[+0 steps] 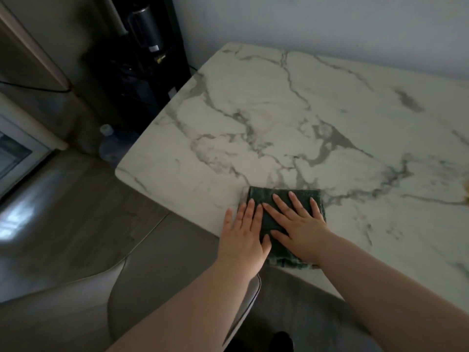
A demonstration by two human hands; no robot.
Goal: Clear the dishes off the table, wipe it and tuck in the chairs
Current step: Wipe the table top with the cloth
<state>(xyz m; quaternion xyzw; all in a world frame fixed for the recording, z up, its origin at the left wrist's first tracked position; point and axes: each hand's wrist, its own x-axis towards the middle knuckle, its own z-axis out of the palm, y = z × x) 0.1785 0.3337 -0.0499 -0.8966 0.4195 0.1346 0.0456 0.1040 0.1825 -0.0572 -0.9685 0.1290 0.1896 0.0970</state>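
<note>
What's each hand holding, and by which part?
Nothing is gripped. With fingers straight, the right hand presses flat on the middle of the dark green cloth on the table; the left hand presses flat over its left edge.

bench: white marble-look top (279,110) with grey veins; rounded corner at the left, far edge against a pale wall
surface: matte, veins densest near the middle and right
cloth: dark green, folded (272,221), lies flat on the bench by the near edge; its near end reaches that edge
left hand: flat (243,237), fingers straight; index side rests on the cloth's left edge, outer fingers touch bare bench
right hand: flat (302,224), fingers spread, presses on the cloth's middle
right frame edge: small yellowish patch (465,189) on the bench, too cropped to identify
</note>
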